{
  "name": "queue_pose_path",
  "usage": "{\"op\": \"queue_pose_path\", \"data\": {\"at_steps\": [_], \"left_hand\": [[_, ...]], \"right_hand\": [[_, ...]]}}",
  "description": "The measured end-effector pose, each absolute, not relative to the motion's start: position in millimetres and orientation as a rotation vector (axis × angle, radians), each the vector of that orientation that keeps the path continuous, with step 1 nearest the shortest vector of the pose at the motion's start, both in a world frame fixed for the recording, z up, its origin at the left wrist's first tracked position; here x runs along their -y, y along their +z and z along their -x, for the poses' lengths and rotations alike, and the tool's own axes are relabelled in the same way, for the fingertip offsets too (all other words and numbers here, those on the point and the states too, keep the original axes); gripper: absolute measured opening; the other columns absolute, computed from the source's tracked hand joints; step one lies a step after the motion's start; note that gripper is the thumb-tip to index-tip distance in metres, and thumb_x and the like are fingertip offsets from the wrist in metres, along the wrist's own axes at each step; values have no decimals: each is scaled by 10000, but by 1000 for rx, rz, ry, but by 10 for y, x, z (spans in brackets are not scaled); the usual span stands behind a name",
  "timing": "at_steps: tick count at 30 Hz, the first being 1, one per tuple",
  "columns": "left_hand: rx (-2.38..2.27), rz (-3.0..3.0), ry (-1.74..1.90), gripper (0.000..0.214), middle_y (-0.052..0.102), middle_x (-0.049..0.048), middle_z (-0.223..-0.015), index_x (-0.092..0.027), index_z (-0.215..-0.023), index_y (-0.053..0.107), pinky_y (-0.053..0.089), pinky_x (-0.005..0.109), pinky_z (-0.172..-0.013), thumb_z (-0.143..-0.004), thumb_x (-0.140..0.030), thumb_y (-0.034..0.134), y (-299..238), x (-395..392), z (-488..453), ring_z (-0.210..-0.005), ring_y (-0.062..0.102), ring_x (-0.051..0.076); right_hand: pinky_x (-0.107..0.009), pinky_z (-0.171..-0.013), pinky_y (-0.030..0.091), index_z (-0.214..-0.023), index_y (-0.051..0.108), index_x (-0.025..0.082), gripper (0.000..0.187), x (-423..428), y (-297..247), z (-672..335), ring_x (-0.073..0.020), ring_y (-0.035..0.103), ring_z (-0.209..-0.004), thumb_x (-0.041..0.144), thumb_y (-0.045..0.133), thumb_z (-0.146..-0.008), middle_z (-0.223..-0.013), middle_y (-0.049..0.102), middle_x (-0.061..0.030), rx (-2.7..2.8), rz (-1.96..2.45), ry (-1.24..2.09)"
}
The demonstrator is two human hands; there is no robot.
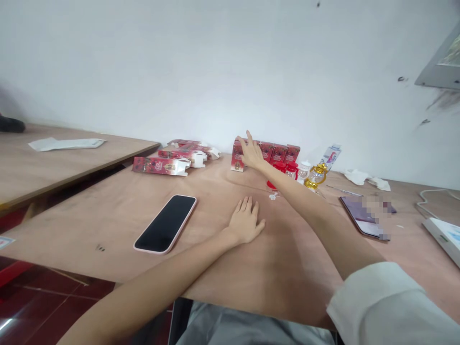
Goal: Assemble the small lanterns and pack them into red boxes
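Observation:
My left hand (246,221) lies flat on the brown table (201,249), palm down, fingers together and stretched out, holding nothing. My right hand (252,152) reaches far across the table with fingers extended, touching the leftmost of a row of upright red boxes (278,152) by the wall. Beside that row stand small lantern toys, red (287,168), white (304,170) and gold (316,176). A heap of flattened red and white cartons (172,160) lies to the left.
A phone with a pink case (166,223) lies face up left of my left hand. Another phone (362,216) lies at right, near a white box (445,237) and a cable (431,196). A second table (43,167) with white paper (64,143) stands at left.

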State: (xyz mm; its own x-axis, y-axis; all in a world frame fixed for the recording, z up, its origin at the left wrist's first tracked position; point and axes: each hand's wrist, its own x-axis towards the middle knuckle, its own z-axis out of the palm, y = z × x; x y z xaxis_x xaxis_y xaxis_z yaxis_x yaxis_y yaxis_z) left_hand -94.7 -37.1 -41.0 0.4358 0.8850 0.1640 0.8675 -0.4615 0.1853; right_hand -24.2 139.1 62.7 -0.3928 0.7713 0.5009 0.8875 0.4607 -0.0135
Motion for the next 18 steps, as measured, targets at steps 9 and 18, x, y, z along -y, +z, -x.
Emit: {"op": "queue_pose_path", "data": {"at_steps": [9,18], "left_hand": [[-1532,-2623,354,631,285,195,-1496,-17,-1403,340,193,488,-1155,-911,-412,326,-417,355,972,-1414,229,296],[-1551,-2703,382,592,335,145,-1487,-67,-1399,371,245,459,-1149,-929,-423,321,-463,350,1029,-1395,289,272]], "right_hand": [[-522,-941,359,-1204,561,120,492,-1115,919,-506,-413,395,-1209,366,622,-782,-1249,526,-217,2540,1624,-453],[-375,-809,454,-1124,627,68,347,-1036,955,-652,-324,546,-1072,60,512,-797,-1035,672,-212,2796,1795,-437]]}}
